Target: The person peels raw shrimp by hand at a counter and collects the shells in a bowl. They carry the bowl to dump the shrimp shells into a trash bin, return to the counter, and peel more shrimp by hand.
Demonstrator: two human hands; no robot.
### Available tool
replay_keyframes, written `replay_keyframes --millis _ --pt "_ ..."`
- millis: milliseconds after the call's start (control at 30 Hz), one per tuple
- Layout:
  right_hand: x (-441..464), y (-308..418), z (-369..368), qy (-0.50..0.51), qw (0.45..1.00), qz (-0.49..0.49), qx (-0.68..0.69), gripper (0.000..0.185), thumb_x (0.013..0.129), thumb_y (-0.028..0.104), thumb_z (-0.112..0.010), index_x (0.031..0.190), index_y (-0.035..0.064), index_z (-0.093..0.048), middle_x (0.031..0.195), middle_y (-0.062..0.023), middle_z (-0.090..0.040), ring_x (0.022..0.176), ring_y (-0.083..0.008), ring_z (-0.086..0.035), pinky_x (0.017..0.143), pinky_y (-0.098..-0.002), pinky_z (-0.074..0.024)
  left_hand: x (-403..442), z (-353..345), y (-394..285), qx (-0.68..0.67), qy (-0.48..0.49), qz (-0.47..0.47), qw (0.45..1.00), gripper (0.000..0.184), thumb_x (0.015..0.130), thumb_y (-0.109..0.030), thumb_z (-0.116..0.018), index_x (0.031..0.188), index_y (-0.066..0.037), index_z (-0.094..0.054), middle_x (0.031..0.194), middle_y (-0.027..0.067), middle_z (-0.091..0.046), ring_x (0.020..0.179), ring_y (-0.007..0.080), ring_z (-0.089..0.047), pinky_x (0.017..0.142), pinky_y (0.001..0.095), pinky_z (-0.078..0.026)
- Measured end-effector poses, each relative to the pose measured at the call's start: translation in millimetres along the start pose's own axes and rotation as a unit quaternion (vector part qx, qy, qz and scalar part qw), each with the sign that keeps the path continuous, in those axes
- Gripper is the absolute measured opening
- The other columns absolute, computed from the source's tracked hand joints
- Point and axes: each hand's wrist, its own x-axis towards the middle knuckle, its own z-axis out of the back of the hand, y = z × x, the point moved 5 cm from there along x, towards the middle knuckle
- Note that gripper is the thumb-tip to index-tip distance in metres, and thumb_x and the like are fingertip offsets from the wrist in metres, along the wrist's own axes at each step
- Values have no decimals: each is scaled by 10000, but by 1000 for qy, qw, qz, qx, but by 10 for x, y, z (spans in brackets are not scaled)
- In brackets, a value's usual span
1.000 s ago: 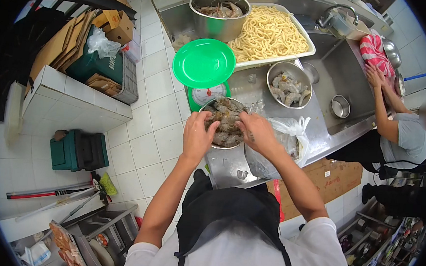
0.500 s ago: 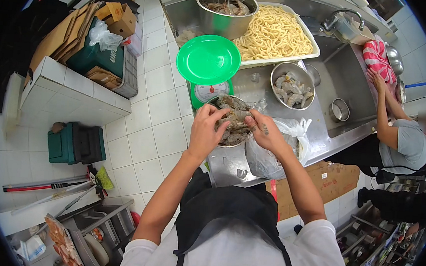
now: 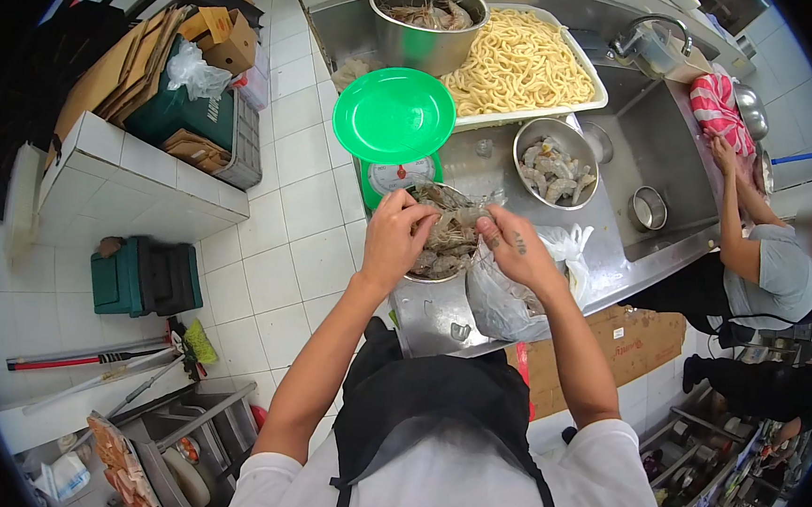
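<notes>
A steel bowl of grey shrimp point(image 3: 443, 261) stands at the front left of the steel counter. Above its left side my left hand point(image 3: 395, 234) is closed, fingertips pinched at a shrimp. My right hand point(image 3: 514, 248) is closed at the bowl's right side, thumb and fingers gripping a shrimp point(image 3: 473, 215). Right beside the bowl lies a white plastic bag point(image 3: 506, 303), partly under my right wrist. Behind the bowl is a scale point(image 3: 400, 174) with a green plate point(image 3: 394, 115). A second steel bowl point(image 3: 555, 164) holds paler shrimp.
A steel pot point(image 3: 426, 43) of whole shrimp and a white tray point(image 3: 599, 91) of thick noodles stand at the back. Right of them is a sink point(image 3: 672, 150) with a small steel bowl point(image 3: 647, 208). Another person point(image 3: 770, 270) touches a red-and-white bundle point(image 3: 720, 113).
My right hand has shifted slightly right, away from my left hand, with a shrimp in its fingers. The other person's hand has moved a little on the bundle.
</notes>
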Motion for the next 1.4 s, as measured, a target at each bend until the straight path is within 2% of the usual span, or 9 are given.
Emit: replay_keyframes --millis 67,233,433,633,700,767,1133,1200,1400 --pt "-28 86 114 -6 1000 -11 -5 314 951 268 -470 854 -28 -506 763 -238 -588 736 -437 -554 646 -448 -417 -4 19 40 5 2 10 1000 157 743 -93 -693 885 -30 -682 787 96 -511 799 272 -522 721 378 -435" --pt "-91 202 280 -29 992 -20 118 366 965 321 -460 850 -22 -515 649 -105 -532 617 -192 -507 593 -330 -410 -16 127 -6 21 21 20 999 298 720 -114 -724 1004 -43 -667 849 104 -510 855 276 -517 770 380 -440" --pt "-123 49 144 -24 990 -17 141 380 975 334 -443 858 -17 -525 654 -73 -534 628 -145 -498 610 -298 -414 -94 291 -151 89 48 1 995 476 689 -130 -756 1144 -81 -628 906 100 -500 870 280 -506 790 378 -436" --pt "-157 4 -311 22 935 -95 340 297 991 286 -416 985 44 -587 741 -3 -592 708 -87 -515 658 -247 -419 -168 173 -146 -166 72 121 976 350 811 -153 -688 1134 -41 -616 884 84 -577 769 154 -549 699 285 -459" --pt "-156 -35 -485 33 925 -89 369 282 991 279 -423 1035 58 -592 770 24 -592 718 -63 -504 652 -234 -418 -261 -42 -86 -371 127 212 895 284 854 -159 -658 1093 -10 -627 822 32 -595 688 77 -515 627 235 -443" --pt "-157 -53 -626 13 862 -119 493 289 995 284 -418 1030 58 -593 801 21 -604 718 -61 -504 650 -227 -424 -307 -49 -100 -375 100 240 890 256 862 -164 -652 1045 14 -638 853 6 -604 730 51 -511 632 215 -438" --pt "-36 161 -612 -10 955 -59 289 310 947 240 -504 881 -24 -652 734 -68 -649 622 -115 -574 572 -259 -453 -299 90 -124 -154 -42 99 982 272 826 -74 -642 1054 71 -614 847 156 -598 678 206 -594 621 296 -464" --pt "-65 329 -391 -172 978 -15 119 249 878 186 -592 847 -55 -648 708 -137 -651 608 -159 -604 571 -284 -467 -282 147 -191 -133 -40 105 985 260 820 -62 -639 1047 64 -621 830 157 -587 648 232 -584 610 316 -462" --pt "-35 442 -367 -188 970 26 150 163 837 124 -606 860 -35 -635 681 -138 -647 570 -180 -617 539 -303 -466 -269 187 -405 2 -44 43 998 249 810 -22 -628 1056 9 -648 729 129 -540 629 251 -556 571 351 -443"
